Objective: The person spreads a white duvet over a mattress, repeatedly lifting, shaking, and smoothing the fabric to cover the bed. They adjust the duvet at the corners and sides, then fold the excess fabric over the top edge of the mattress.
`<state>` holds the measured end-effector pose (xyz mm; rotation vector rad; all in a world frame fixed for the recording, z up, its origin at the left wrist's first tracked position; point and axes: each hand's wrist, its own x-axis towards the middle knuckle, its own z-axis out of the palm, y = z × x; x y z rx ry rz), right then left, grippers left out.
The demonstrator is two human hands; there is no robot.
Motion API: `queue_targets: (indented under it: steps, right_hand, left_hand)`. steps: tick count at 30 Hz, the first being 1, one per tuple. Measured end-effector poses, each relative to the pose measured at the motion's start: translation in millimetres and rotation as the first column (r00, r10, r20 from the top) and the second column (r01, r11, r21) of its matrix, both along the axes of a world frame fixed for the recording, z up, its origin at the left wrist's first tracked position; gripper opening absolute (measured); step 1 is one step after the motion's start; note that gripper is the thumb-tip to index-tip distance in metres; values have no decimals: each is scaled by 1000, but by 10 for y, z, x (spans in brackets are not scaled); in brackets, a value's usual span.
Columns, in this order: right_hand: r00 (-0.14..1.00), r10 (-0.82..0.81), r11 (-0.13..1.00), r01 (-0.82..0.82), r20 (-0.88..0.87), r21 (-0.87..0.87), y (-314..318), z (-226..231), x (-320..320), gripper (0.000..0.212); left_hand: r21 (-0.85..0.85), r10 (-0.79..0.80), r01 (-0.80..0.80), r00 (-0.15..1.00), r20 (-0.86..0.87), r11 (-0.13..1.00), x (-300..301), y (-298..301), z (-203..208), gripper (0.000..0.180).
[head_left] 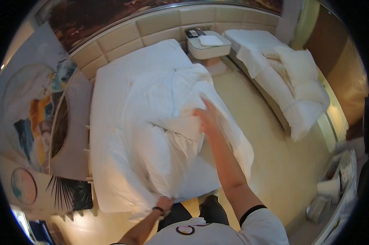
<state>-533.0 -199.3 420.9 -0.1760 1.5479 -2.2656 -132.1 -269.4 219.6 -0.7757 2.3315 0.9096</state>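
Observation:
A rumpled white duvet [152, 143] lies bunched across the bed [115, 77] in front of me, with raised folds at its middle. My right hand [207, 117] reaches forward over the bed's right half and is closed on a fold of the duvet. Close to my body, at the foot of the bed, my left hand [164, 203] is closed on the duvet's near edge; a dark band circles that wrist. Some fingertips of both hands are hidden in the cloth.
A second, narrower bed [250, 41] with heaped white bedding [297, 75] stands at the right. Between the beds, a rounded nightstand [209, 51] is set against the padded headboard [158, 26]. Shelving with boxes [329, 188] is at lower right. Pale floor [270, 151] lies between.

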Motion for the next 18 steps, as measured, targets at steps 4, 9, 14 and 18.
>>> queue_targets:
  steps: [4, 9, 14, 18]
  right_hand:
    - [803, 434, 896, -430, -409, 106, -712, 1623, 488, 64]
    - [597, 435, 839, -541, -675, 62, -1001, 1902, 661, 60]
    - [420, 310, 912, 124, -853, 392, -1021, 473, -762, 48]
    - [576, 400, 547, 474, -713, 690, 127, -1360, -1352, 36]
  left_hand:
    - [209, 44, 28, 943, -331, 977, -769, 1477, 562, 59]
    - [195, 299, -232, 828, -474, 953, -2224, 1525, 381, 50]
    - [482, 642, -438, 380, -666, 759, -2465, 1048, 813, 35]
    - [602, 773, -551, 133, -621, 578, -1699, 633, 1074, 25]
